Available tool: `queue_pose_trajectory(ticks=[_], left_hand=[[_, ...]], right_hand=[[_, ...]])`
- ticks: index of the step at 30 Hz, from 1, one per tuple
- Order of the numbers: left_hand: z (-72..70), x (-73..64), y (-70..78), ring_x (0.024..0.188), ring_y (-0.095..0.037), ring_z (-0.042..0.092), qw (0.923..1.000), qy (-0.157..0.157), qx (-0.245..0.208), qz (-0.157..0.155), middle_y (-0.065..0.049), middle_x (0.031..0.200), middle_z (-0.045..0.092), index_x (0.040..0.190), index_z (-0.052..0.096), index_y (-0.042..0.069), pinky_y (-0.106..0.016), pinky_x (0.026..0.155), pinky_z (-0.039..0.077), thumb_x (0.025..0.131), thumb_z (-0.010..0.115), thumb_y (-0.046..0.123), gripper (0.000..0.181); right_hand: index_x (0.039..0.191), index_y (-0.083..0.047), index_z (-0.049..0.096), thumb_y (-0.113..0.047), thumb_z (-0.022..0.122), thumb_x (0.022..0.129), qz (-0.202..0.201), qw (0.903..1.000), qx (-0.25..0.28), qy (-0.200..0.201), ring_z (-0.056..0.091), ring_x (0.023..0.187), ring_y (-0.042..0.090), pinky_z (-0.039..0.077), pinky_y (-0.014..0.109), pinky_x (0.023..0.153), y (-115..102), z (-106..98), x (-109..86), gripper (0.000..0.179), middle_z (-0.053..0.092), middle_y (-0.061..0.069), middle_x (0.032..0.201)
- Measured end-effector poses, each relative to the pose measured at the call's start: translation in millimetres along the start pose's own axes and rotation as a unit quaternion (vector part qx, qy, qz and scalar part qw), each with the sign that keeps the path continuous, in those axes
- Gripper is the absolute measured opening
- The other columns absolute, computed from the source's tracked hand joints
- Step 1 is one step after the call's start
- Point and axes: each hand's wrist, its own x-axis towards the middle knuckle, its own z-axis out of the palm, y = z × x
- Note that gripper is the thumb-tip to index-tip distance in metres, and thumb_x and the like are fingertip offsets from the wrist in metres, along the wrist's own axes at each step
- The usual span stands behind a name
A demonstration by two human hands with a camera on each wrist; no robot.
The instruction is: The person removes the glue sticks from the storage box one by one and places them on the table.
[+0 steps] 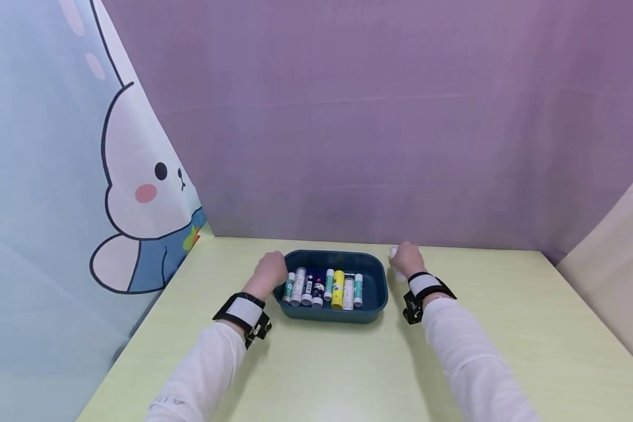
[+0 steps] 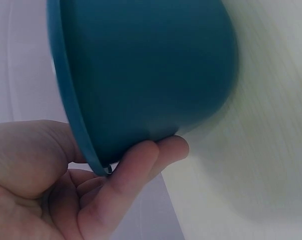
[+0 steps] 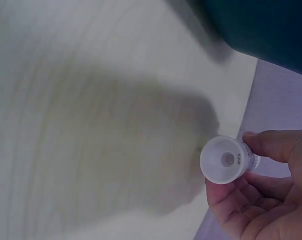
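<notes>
A dark teal plastic basin (image 1: 322,316) stands on the table, and a row of several glue sticks (image 1: 337,290) lies in it, white, green, navy and yellow. My left hand (image 1: 269,274) grips the basin's left rim; in the left wrist view the thumb is on one side of the rim and the fingers (image 2: 135,165) press the outer wall. To the right of the basin, my right hand (image 1: 408,259) pinches a white glue stick (image 3: 222,160) between thumb and fingers, its round hollow end facing the right wrist camera.
The pale yellow-green table (image 1: 327,375) reaches back to a purple cloth backdrop (image 1: 348,146). On the left hangs a blue sheet with a cartoon rabbit (image 1: 147,199). A beige cloth (image 1: 612,264) borders the right side.
</notes>
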Motion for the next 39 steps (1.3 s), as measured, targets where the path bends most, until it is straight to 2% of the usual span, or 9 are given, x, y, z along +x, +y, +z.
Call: queue_pose_trajectory(ticks=[3, 7, 13, 26, 39], left_hand=[[0.1, -0.3, -0.2, 0.081, -0.029, 0.064, 1.0, -0.002, -0.003, -0.001, -0.021, 0.103, 0.063, 0.106, 0.06, -0.009, -0.031, 0.055, 0.057, 0.088, 0.056, 0.001, 0.022], [-0.5, -2.4, -0.2, 0.078, -0.028, 0.064, 1.0, 0.002, 0.0, 0.006, -0.021, 0.1, 0.063, 0.105, 0.06, -0.009, -0.03, 0.05, 0.056, 0.088, 0.058, 0.002, 0.02], [-0.4, -3.3, -0.9, 0.076, -0.028, 0.064, 0.9999, 0.007, 0.0, 0.009, -0.021, 0.1, 0.063, 0.104, 0.06, -0.009, -0.029, 0.047, 0.055, 0.087, 0.059, 0.002, 0.02], [1.1, -2.7, -1.8, 0.08, -0.028, 0.064, 0.9999, 0.01, -0.001, 0.012, -0.02, 0.101, 0.063, 0.104, 0.061, -0.008, -0.031, 0.054, 0.058, 0.088, 0.057, 0.002, 0.019], [-0.6, -4.1, -1.0, 0.077, -0.027, 0.064, 0.9999, 0.01, -0.001, 0.013, -0.02, 0.098, 0.063, 0.102, 0.061, -0.009, -0.031, 0.054, 0.057, 0.087, 0.058, 0.001, 0.018]], right_hand=[[0.101, 0.015, 0.054, -0.01, 0.063, 0.082, 0.004, 1.0, -0.003, -0.003, 0.063, 0.081, 0.036, 0.056, 0.039, 0.065, 2, 2, 0.0, 0.033, 0.06, 0.031, 0.097], [0.095, 0.012, 0.056, -0.01, 0.062, 0.081, 0.006, 0.9999, -0.011, -0.007, 0.061, 0.082, 0.035, 0.055, 0.04, 0.068, 5, 6, 0.7, 0.027, 0.061, 0.03, 0.096], [0.087, 0.007, 0.059, -0.01, 0.06, 0.081, -0.006, 0.9997, -0.023, 0.0, 0.062, 0.079, 0.034, 0.054, 0.041, 0.062, 8, 13, 4.0, 0.019, 0.063, 0.028, 0.093], [0.091, 0.006, 0.059, -0.01, 0.061, 0.081, -0.005, 0.9996, -0.029, -0.002, 0.061, 0.077, 0.032, 0.053, 0.039, 0.059, 9, 15, 4.1, 0.019, 0.063, 0.027, 0.094], [0.095, 0.008, 0.059, -0.013, 0.063, 0.081, -0.001, 0.9995, -0.03, -0.008, 0.062, 0.079, 0.032, 0.054, 0.039, 0.061, 9, 14, 3.9, 0.025, 0.063, 0.027, 0.095]])
